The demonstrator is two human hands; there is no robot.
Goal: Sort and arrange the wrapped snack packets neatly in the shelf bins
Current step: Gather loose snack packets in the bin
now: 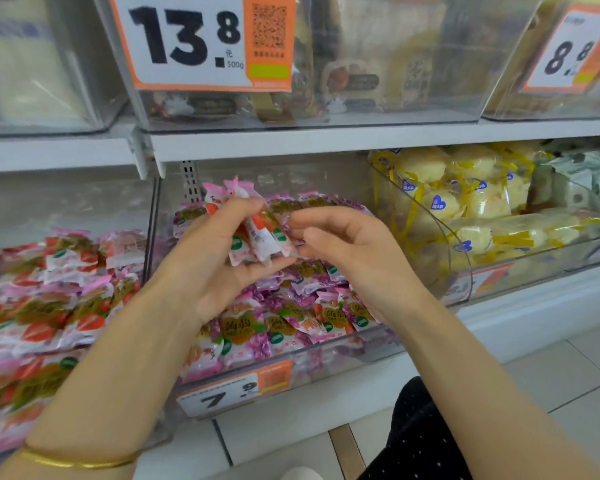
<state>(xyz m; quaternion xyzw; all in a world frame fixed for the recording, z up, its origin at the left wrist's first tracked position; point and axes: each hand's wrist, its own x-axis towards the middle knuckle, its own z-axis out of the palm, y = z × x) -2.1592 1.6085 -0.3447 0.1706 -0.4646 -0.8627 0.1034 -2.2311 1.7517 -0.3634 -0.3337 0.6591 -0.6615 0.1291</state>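
Observation:
My left hand (208, 258) is closed around a small bunch of pink-and-white snack packets (257, 233), held upright above the middle clear bin (326, 358). That bin holds several purple-and-pink wrapped packets (291, 320). Just to the right of the held bunch, my right hand (354, 258) hovers with fingers apart and curled, holding nothing; its fingertips are close to the bunch. The left bin (49, 306) is full of red-and-pink packets.
To the right, a curved clear bin (458, 258) holds yellow wrapped cakes (478, 199). The white shelf (326, 140) above carries more clear bins and a price card reading 13.8 (201, 39). A 7.9 price tag (232, 393) fronts the middle bin. Tiled floor lies below.

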